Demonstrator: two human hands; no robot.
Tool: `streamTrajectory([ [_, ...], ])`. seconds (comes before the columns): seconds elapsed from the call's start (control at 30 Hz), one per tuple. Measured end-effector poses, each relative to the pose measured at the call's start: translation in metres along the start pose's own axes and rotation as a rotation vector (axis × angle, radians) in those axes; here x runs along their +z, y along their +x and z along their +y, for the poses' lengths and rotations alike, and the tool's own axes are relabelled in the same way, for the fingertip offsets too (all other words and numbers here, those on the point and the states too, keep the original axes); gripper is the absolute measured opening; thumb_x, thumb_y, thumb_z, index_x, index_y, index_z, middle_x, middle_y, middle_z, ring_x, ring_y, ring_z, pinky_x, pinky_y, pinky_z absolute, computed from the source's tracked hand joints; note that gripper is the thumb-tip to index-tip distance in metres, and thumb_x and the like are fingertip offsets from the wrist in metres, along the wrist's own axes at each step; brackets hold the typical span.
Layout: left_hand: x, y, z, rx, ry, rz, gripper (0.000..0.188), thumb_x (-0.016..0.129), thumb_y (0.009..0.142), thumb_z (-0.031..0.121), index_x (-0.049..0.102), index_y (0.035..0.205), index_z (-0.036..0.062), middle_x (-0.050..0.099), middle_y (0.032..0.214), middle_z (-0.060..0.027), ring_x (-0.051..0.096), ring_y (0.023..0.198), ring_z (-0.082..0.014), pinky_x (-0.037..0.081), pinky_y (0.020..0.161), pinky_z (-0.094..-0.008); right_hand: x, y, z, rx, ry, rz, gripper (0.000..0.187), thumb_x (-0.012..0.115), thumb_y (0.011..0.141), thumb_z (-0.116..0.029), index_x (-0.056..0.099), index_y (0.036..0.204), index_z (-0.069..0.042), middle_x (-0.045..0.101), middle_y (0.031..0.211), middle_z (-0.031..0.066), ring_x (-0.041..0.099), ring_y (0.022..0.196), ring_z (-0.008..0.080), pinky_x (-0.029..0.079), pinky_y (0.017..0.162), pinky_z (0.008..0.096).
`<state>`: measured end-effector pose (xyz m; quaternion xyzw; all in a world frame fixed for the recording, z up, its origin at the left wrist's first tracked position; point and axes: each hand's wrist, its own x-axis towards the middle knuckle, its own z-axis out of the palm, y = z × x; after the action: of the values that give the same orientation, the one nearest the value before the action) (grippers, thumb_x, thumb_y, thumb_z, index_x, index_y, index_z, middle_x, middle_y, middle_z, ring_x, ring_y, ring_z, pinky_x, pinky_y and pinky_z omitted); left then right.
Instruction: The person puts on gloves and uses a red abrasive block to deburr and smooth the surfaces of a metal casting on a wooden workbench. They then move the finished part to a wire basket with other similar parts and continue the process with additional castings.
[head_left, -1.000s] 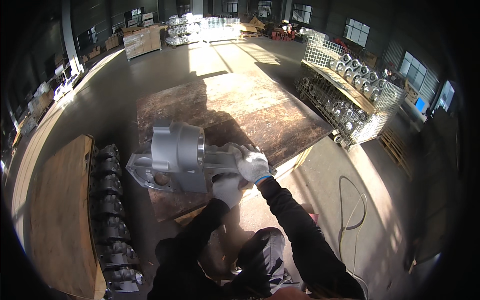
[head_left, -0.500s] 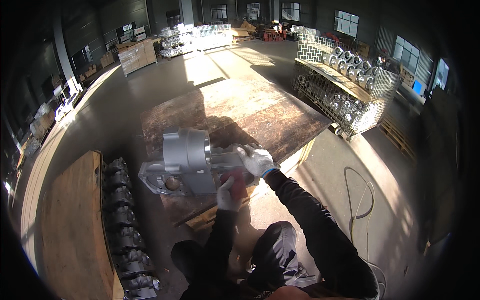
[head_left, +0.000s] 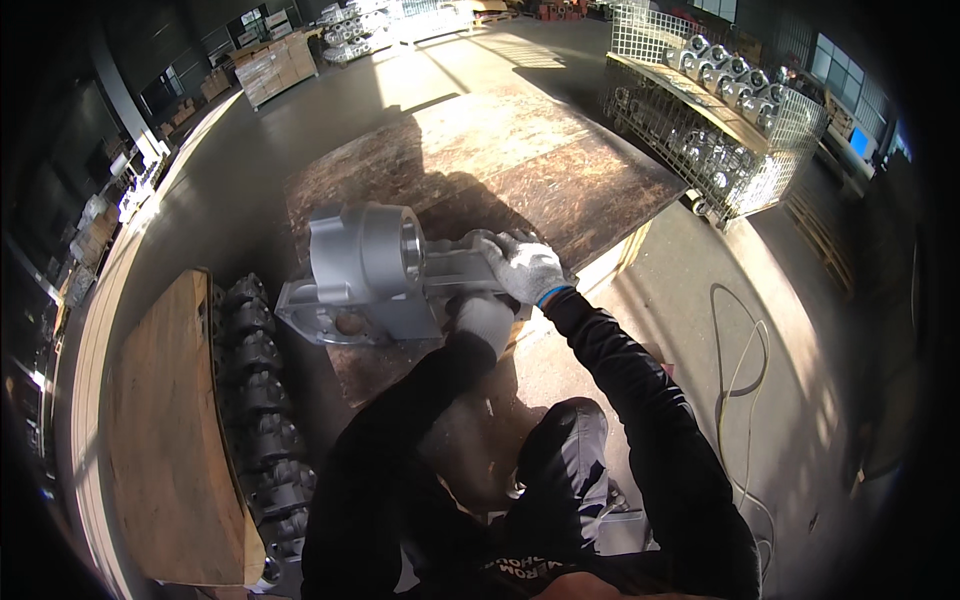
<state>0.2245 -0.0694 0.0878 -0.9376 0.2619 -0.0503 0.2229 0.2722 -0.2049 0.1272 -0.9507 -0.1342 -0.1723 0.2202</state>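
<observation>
A large grey metal casting (head_left: 365, 255), probably a housing, lies on the wooden table top, its round, open-ended barrel at the left and a flatter section at the right. My right hand (head_left: 527, 266), in a white glove with a blue cuff, grips the top of the right end, its fingers curled over the metal. Below it, my gloved left hand (head_left: 484, 322) reaches in against the near side of the casting. Its fingers are hidden there, and no red pad shows in it.
The worn wooden table top (head_left: 590, 170) stretches beyond the casting. To the left stand a plywood board (head_left: 170, 440) and a row of dark castings (head_left: 262, 385). A wire cage (head_left: 775, 165) with metal parts stands at the far right. A hose (head_left: 745, 390) lies on the floor.
My left hand has moved inward and slightly right against the casting; the red pad it held is out of sight. My right hand stays on the casting. The view has tipped downward.
</observation>
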Motion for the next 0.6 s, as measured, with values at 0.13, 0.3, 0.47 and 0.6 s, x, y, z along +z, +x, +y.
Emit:
streamTrajectory([
  [0.13, 0.003, 0.002, 0.002, -0.182, -0.609, 0.230, 0.015, 0.064, 0.084, 0.015, 0.075, 0.092, 0.0071, 0.073, 0.086, -0.0098, 0.070, 0.084, -0.0313, 0.054, 0.063, -0.0467, 0.001, 0.001, -0.008, 0.089, -0.045, 0.049, 0.057, 0.033, 0.101, -0.055, 0.064, 0.125, -0.014, 0.063, 0.126, 0.0149, 0.053, 0.125, 0.0345, 0.038, 0.109, 0.0482],
  [0.3, 0.017, -0.020, 0.003, -0.401, -2.399, 0.399, 0.025, 0.069, 0.085, 0.002, 0.070, 0.110, 0.0012, 0.072, 0.103, -0.0094, 0.069, 0.094, -0.0229, 0.054, 0.085, -0.0327, -0.010, -0.003, -0.010, 0.097, 0.179, 0.098, 0.058, 0.043, 0.100, -0.054, 0.060, 0.131, -0.008, 0.062, 0.129, 0.0191, 0.054, 0.124, 0.0376, 0.039, 0.109, 0.0463],
  [0.47, 0.036, -0.076, 0.025, -0.585, -2.847, 0.412, 0.043, 0.066, 0.090, 0.001, 0.055, 0.131, -0.0016, 0.065, 0.120, -0.0122, 0.066, 0.105, -0.0242, 0.054, 0.092, -0.0348, 0.011, -0.096, -0.016, 0.407, 1.166, 0.504, 0.076, 0.066, 0.097, -0.034, 0.029, 0.153, 0.001, 0.041, 0.151, 0.0220, 0.042, 0.140, 0.0303, 0.036, 0.114, 0.0386],
  [0.6, 0.036, -0.098, 0.051, -0.542, -2.827, 0.037, 0.041, 0.066, 0.093, 0.008, 0.056, 0.131, 0.0002, 0.065, 0.121, -0.0100, 0.066, 0.105, -0.0217, 0.054, 0.090, -0.0346, 0.071, -0.189, -0.045, 0.647, 1.857, 0.037, 0.076, 0.063, 0.099, -0.034, 0.024, 0.157, -0.006, 0.044, 0.148, 0.0131, 0.045, 0.136, 0.0254, 0.038, 0.111, 0.0353],
])
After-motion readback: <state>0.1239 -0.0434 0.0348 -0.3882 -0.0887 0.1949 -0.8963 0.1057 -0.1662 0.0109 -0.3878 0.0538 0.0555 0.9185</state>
